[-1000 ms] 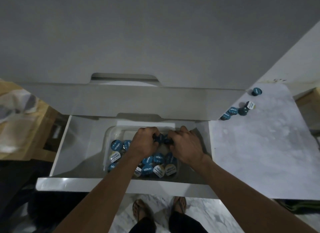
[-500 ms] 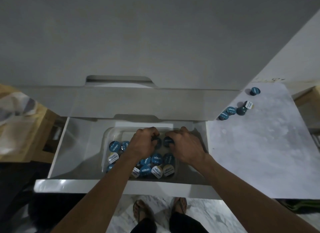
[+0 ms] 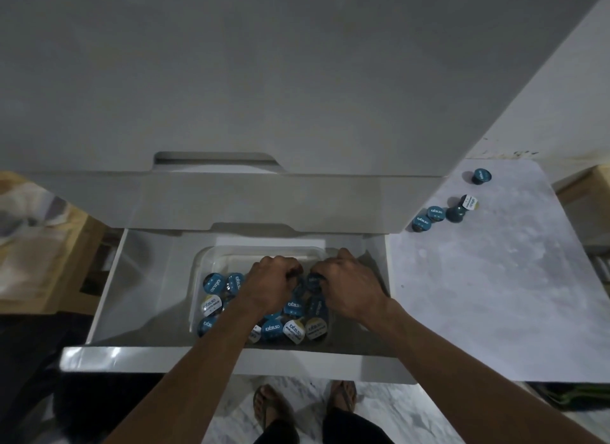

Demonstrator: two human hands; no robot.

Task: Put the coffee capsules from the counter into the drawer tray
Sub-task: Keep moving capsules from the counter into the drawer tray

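Left hand (image 3: 272, 283) curled over capsules in tray (image 3: 211, 257); whether gripping one, cannot tell. Right hand (image 3: 346, 286) just beside, fingers curled on dark capsule (image 3: 313, 280). Likely light, rigid, slick-lidded: pinch at rim. Tray walls close around both hands. Far right of right hand, counter capsules (image 3: 444, 212) near counter (image 3: 495, 295) edge; open room there.

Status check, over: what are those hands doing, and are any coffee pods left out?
Both hands, left hand and right hand, curled over the tray; grip unclear. Five capsules on counter. Nothing blocking.
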